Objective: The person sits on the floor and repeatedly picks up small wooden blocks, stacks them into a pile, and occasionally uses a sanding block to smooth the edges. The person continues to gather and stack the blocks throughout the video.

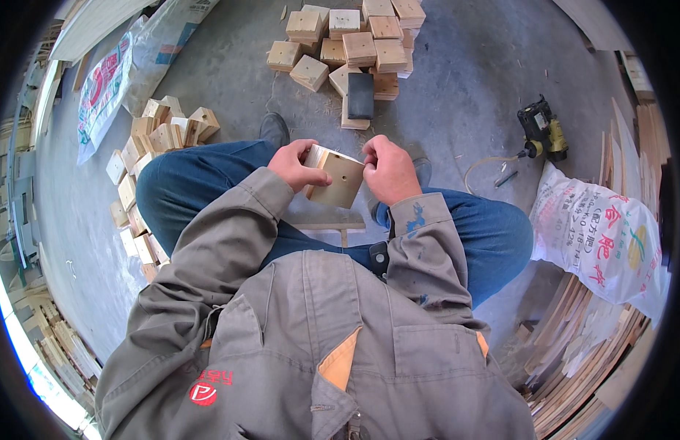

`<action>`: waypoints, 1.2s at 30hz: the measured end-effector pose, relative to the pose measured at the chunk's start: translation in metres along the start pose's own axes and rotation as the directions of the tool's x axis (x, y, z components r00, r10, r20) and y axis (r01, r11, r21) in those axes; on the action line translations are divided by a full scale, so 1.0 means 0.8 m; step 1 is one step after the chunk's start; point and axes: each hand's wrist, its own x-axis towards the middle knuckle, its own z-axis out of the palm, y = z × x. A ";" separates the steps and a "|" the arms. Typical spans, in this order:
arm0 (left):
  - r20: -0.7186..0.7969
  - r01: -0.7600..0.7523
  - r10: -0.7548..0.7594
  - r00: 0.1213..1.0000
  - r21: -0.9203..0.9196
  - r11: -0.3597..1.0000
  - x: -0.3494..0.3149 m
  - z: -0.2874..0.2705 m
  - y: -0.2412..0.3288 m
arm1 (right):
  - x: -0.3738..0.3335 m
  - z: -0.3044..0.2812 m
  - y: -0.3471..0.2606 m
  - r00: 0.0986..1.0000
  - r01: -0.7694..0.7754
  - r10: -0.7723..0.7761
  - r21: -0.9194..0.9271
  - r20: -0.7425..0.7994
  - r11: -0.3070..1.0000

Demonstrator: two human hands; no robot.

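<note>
My left hand (290, 167) grips a small square wooden block (332, 192) by its left side, thumb on the face that is turned up. A dark hole or spot shows near the middle of that face. At the block's upper right corner my right hand (393, 172) is closed, thumb and forefinger pinched together against the edge. Whatever those fingertips may hold is too small to tell. The block is held between my knees, above the floor.
Beyond my feet lies a pile of wooden blocks (359, 50) with a flat black object (360, 96) on top. More blocks (127, 192) are heaped by my left knee. To the right are a nail gun (542, 132) with a hose, a printed white sack (593, 231) and stacked wood strips (585, 345).
</note>
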 end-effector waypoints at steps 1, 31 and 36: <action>-0.004 0.001 -0.001 1.000 0.005 1.000 0.000 -0.001 -0.001 | 0.000 0.001 -0.001 1.000 -0.004 0.004 -0.016 0.000 1.000; -0.098 0.026 -0.155 0.983 -0.760 0.650 -0.019 -0.046 0.038 | 0.013 0.011 0.016 0.986 -0.160 0.161 0.029 -0.050 0.987; -0.178 -0.049 -0.232 0.956 -0.880 0.473 -0.032 -0.068 0.042 | 0.013 0.014 0.015 0.988 -0.140 0.142 0.026 -0.055 0.990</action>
